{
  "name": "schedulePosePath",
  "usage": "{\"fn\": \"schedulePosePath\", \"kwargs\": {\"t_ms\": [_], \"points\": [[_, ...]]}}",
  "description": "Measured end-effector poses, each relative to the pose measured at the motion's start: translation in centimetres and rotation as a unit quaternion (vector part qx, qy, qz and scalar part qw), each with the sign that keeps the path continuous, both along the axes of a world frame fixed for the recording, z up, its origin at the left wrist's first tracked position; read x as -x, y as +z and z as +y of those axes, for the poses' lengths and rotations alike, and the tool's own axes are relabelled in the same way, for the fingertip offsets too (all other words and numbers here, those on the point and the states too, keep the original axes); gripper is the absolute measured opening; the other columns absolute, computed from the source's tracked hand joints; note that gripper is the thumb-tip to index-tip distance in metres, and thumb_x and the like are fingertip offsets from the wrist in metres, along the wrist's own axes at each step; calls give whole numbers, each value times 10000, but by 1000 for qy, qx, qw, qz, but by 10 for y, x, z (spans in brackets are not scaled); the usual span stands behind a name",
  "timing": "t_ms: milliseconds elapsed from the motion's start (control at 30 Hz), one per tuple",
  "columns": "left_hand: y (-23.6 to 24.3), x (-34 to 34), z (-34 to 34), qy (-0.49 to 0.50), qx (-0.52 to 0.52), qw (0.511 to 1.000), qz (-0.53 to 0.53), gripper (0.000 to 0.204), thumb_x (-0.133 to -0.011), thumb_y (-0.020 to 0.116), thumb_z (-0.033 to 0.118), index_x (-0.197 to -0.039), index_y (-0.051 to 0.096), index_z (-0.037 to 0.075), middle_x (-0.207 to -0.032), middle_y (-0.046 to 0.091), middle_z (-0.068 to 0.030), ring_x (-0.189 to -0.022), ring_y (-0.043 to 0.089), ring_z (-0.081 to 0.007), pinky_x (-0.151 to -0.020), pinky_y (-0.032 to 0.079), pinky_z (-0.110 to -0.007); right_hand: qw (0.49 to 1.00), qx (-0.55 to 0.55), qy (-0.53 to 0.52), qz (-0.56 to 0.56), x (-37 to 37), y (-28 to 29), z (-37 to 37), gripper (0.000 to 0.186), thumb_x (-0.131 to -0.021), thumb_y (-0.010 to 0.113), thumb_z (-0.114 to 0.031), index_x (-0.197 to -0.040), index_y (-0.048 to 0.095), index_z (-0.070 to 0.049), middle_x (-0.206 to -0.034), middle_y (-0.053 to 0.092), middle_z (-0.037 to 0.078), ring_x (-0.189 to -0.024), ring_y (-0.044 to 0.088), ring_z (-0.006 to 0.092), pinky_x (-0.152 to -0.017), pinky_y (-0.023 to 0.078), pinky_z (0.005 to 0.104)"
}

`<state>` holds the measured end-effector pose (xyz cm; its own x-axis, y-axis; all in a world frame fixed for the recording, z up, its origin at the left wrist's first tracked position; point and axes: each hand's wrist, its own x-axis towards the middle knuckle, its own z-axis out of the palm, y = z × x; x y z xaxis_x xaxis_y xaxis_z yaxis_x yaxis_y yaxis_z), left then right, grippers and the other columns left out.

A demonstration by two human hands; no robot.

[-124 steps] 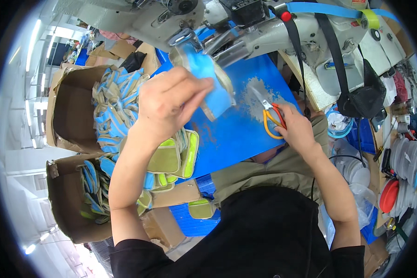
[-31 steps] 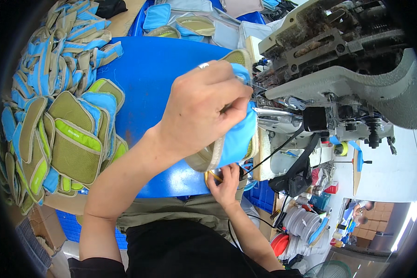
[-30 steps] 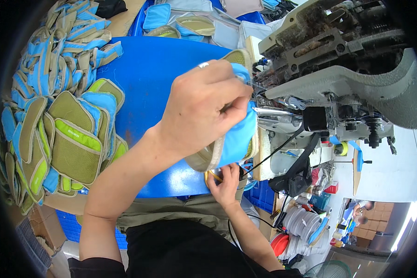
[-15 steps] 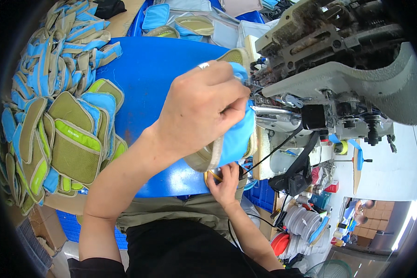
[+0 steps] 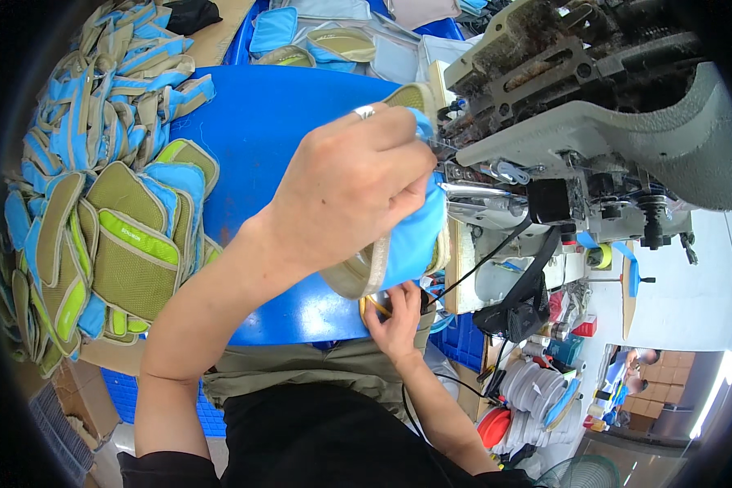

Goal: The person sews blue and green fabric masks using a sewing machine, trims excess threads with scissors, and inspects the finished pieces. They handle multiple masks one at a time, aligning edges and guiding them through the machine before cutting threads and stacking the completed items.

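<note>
My left hand [image 5: 358, 187], a ring on one finger, is closed on a blue and khaki fabric piece [image 5: 411, 244] held against the grey sewing machine [image 5: 602, 138], hiding much of where they meet. Lower down, at the front edge of the blue tabletop [image 5: 244, 122], my right hand [image 5: 394, 321] curls round yellow-orange scissor handles [image 5: 365, 311]; the blades are hidden beneath the fabric. Left of my hands lies a pile of olive, green and blue padded pieces [image 5: 134, 264], with a heap of blue and khaki straps [image 5: 114, 81] behind it.
Grey and blue pouches [image 5: 342, 45] fill the back. To the right are a black mesh bag [image 5: 516, 317], cables, white spools [image 5: 520, 390] and a red disc [image 5: 492, 427]. Cardboard [image 5: 89, 394] stands low at left. Distant people [image 5: 634, 366] appear at far right.
Since the oldest frame, my view has turned, the fabric has come under the machine head and the scissors have lowered to the table edge. Over the last second, both hands have barely moved.
</note>
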<state>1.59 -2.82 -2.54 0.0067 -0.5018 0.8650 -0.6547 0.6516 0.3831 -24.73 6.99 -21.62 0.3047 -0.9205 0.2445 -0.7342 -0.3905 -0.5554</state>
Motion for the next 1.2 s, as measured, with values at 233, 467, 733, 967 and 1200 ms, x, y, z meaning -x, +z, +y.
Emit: {"fn": "schedulePosePath", "kwargs": {"t_ms": [233, 467, 733, 967, 1200], "points": [[2, -2, -1, -6, -3, 1000, -4, 160, -685, 761, -28, -774, 680, 78, -742, 571, -43, -637, 582, -221, -559, 464, -334, 1000, 1, -1, -2, -1, 2, 0, 497, -755, 804, -130, -1228, 672, -54, -1291, 575, 191, -1169, 581, 376, -1010, 478, 457], [5, 1, -1, -3, -17, 999, 29, 153, -701, 774, -21, -771, 673, 71, -712, 556, -39, -597, 566, -183, -528, 442, -313, 1000, 1, 1, -2, -1, 2, 0, 497, -754, 810, -127, -1224, 671, -48, -1293, 579, 184, -1183, 577, 374, -1019, 476, 456], [2, 4, -1, -9, -21, 998, 61, 148, -704, 777, -20, -767, 674, 66, -685, 546, -26, -577, 554, -145, -511, 419, -294, 1000, 1, 0, -7, -1, 2, 0, 502, -760, 809, -128, -1236, 670, -49, -1291, 587, 182, -1190, 579, 372, -1025, 476, 455], [8, -7, 19, -73, -7, 997, 38, 142, -725, 829, 16, -825, 779, 104, -743, 635, -16, -669, 620, -180, -623, 519, -315, 1000, 1, 1, 0, -2, 3, -3, 505, -750, 817, -145, -1227, 674, -59, -1286, 586, 186, -1194, 575, 384, -1031, 474, 461], [33, -1, 53, -469, -71, 857, 203, 115, -765, 854, 70, -873, 835, 105, -792, 673, -6, -782, 687, -195, -821, 609, -405, 999, 38, 12, 26, 3, 5, -5, 520, -745, 831, -193, -1195, 658, 1, -1255, 585, 233, -1127, 567, 420, -958, 478, 490]]}}
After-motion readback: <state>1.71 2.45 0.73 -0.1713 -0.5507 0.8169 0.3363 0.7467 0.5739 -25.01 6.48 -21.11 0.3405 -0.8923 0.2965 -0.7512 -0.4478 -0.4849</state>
